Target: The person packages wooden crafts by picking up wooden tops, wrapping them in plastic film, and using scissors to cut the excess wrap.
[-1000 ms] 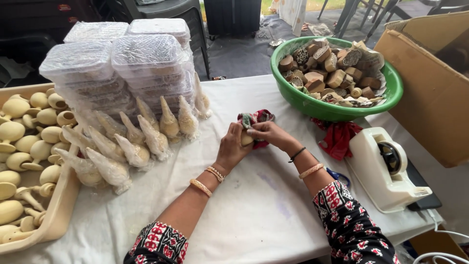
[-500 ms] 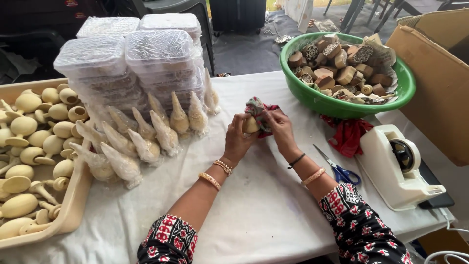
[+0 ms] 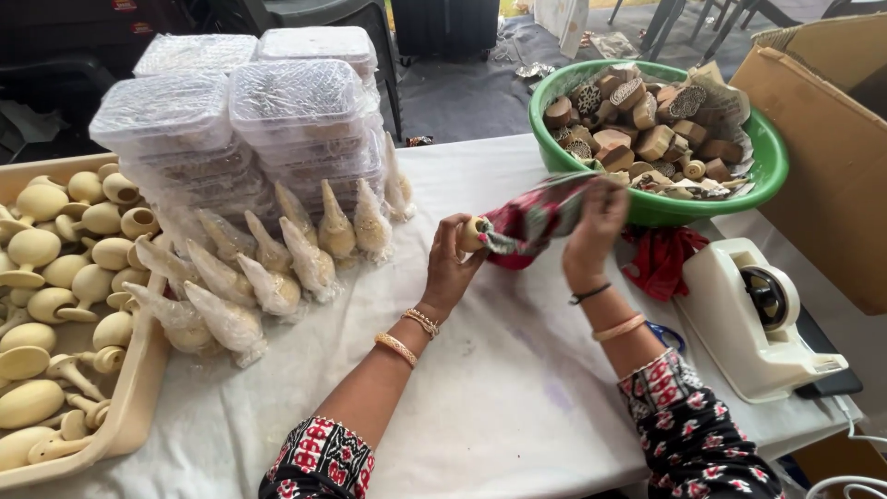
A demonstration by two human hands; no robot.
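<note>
red patterned cloth gripped by right hand; left hand grips pale round wooden piece, above white tablecloth.

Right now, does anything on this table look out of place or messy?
Mostly tidy. A red cloth lies crumpled between the green bowl and the tape dispenser, and scissors are half hidden under the right forearm.

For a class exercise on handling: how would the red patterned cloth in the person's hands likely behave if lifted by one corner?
The cloth probably flops: it bunches and folds between the left hand and right hand. It looks thin, so likely light. Being soft, it seems unlikely to roll or break.
</note>
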